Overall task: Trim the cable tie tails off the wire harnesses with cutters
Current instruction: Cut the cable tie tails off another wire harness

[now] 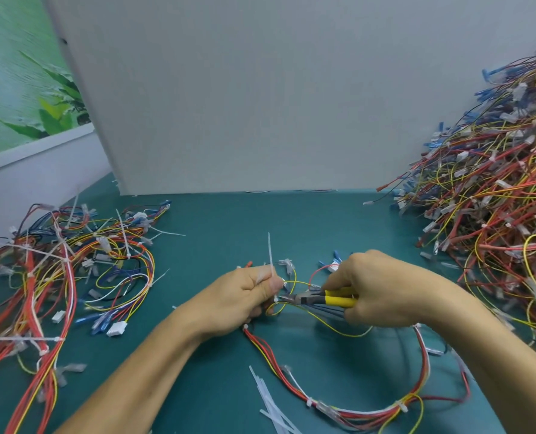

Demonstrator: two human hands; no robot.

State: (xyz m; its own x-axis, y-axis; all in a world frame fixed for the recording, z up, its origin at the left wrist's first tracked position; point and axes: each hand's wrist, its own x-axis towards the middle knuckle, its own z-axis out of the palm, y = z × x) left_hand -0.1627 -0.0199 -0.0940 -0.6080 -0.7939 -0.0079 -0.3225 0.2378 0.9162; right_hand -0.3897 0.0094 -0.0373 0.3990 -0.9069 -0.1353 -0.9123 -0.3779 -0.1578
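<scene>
A white cable tie tail (270, 256) stands upright out of the left hand (244, 296), near the middle of the counter (216, 227). That hand is curled closed, pinching the tail and the wires at the tie between thumb and fingers. The wire harness (294, 393) it belongs to hangs from this grip and loops toward the viewer across the counter, with several more ties along its red, white and yellow wires.

The right hand (376, 289) is wrapped round the yellow handles of the cutters (329, 299). Their dark nose points left and sits at the base of the tail, just beside the left thumb. Whether the blades have already closed on the plastic is too small to tell.

The step in hand looks like the cut itself, on one tie of this harness. The next move calls for the blades flush against the tie head and clear of the thin yellow wire curling right there, then a firm squeeze.

A scatter of cut tails (269, 399) lies near the front edge. A left pile (57, 277) of harnesses shows long tails; the much larger right pile (495, 198) rises against the grey panel (260, 89).
</scene>
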